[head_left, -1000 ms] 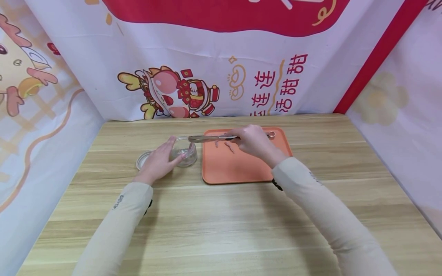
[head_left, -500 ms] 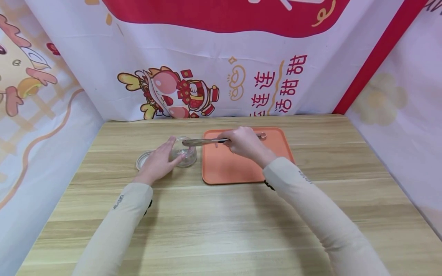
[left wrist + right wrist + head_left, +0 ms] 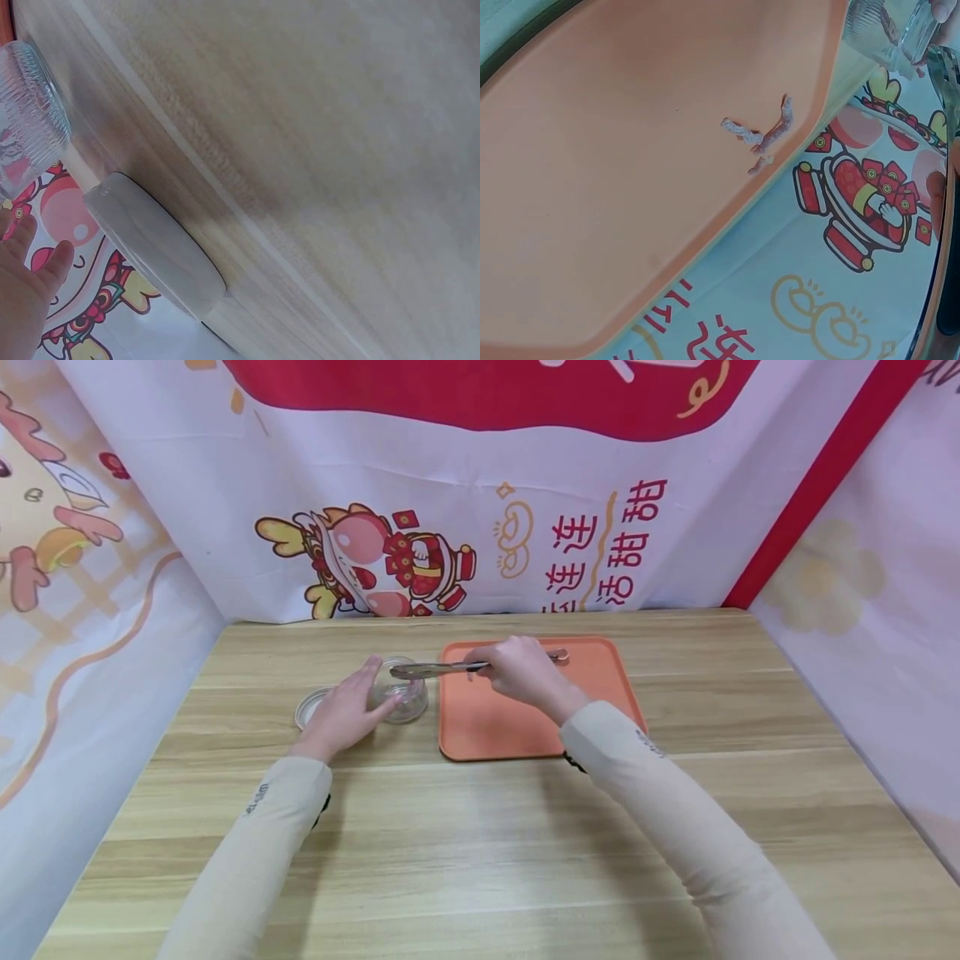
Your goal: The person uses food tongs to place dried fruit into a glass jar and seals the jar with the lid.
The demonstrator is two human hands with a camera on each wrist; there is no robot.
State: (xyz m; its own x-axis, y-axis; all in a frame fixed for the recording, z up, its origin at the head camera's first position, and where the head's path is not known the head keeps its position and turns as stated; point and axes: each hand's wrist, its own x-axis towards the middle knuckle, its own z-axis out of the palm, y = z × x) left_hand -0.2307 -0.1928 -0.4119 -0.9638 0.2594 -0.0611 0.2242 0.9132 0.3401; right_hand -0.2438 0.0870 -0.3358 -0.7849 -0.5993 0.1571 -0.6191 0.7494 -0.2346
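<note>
Glass jar [image 3: 410,705] is standing upright on the worktop [image 3: 450,860], just beside the orange tray [image 3: 502,727] at the tray's nine o'clock side. Its lid [image 3: 154,247] is lying off the mouth, between eight and nine o'clock of the jar. Left hand [image 3: 343,714]: thumb and fingers are bracketing the jar wall and grasping it. Right hand [image 3: 522,668]: fingers are wrapping the metal tongs [image 3: 442,669], whose tips are pointing to nine o'clock over the jar's mouth. A reddish piece [image 3: 889,28] is showing through the glass; whether the tongs are gripping it cannot be told. Small greyish-pink strips [image 3: 778,129] are lying on the tray, between ten and eleven o'clock of its centre.

Step in hand, as judged: a strip is being placed in the jar, apparently at the release stage. The next move is calling for the right hand to ease its squeeze within the rim while the left hand is bracing the jar against tipping. Any further pickup is requiring a swing toward three o'clock.
</note>
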